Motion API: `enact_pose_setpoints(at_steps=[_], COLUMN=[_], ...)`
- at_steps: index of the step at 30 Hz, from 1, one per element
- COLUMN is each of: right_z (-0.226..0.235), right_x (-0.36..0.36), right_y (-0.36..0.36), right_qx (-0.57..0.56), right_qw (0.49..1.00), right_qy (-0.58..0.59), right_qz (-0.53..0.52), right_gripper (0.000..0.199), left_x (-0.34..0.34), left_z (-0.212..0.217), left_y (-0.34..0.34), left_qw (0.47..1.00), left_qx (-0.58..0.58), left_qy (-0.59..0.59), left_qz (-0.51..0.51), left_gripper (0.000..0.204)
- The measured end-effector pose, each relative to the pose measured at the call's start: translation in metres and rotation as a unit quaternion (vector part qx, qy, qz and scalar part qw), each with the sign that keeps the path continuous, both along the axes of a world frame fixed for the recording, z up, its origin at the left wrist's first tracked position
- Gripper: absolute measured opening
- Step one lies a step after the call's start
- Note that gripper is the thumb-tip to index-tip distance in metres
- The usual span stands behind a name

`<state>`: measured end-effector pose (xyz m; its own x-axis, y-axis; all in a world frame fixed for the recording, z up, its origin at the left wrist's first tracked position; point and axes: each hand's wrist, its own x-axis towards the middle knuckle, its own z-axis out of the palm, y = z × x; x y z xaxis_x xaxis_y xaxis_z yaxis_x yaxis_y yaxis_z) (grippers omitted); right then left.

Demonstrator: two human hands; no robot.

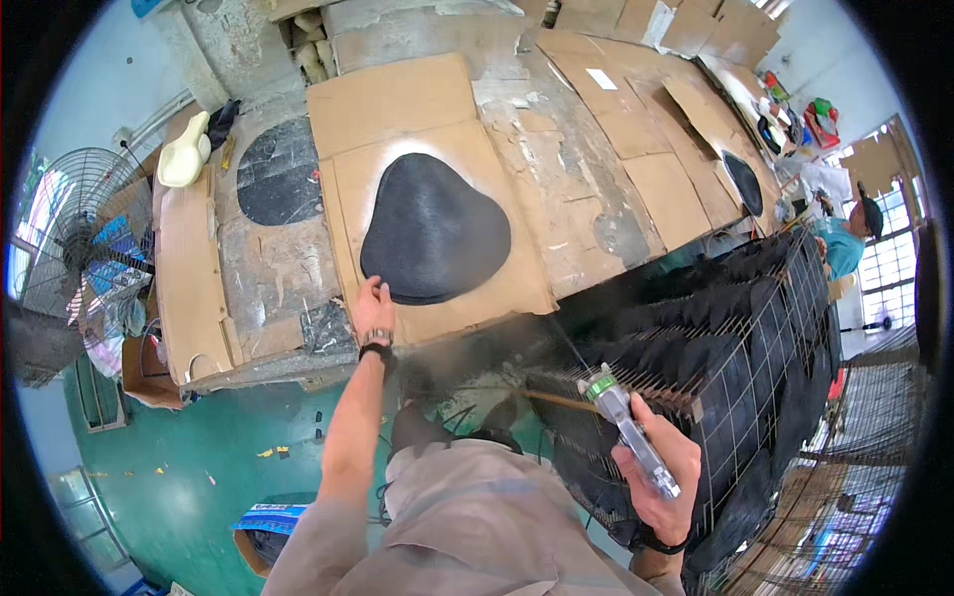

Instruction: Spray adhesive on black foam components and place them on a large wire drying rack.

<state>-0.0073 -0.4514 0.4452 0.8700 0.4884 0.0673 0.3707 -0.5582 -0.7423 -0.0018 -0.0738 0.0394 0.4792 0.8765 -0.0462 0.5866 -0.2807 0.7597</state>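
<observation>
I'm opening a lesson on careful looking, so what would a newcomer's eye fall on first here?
Most likely the large, black, rounded-triangular pad on a brown cardboard sheet, just above the middle, with the left hand at its lower-left edge. Next, perhaps, the silver, green-ringed metal spray gun gripped in the right hand, lower right of centre, then the round, wire-caged fan at far left.
</observation>
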Motion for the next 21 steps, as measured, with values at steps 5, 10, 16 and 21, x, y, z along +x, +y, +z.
enact_pose_setpoints(at_steps=[5,10,16,21], right_z=[0.005,-0.003,-0.012,-0.001], right_x=[-0.009,-0.026,-0.043,-0.047], right_y=[-0.009,-0.016,-0.022,-0.036], right_qx=[-0.036,-0.011,0.047,0.019], right_qw=[0.999,0.999,0.998,0.999], right_qy=[0.014,0.021,0.005,0.045], right_qz=[0.0,-0.028,-0.03,0.007], right_gripper=[0.054,0.06,0.059,0.062], left_x=[0.01,0.028,0.038,0.04], left_z=[-0.024,-0.019,-0.041,-0.058], left_y=[0.024,0.018,0.02,0.031], left_qw=[0.988,0.985,0.997,0.994], left_qx=[0.062,0.108,0.055,0.055], left_qy=[0.14,0.123,0.038,0.022], left_qz=[-0.009,-0.047,0.05,0.096], left_gripper=[0.032,0.021,0.02,0.021])
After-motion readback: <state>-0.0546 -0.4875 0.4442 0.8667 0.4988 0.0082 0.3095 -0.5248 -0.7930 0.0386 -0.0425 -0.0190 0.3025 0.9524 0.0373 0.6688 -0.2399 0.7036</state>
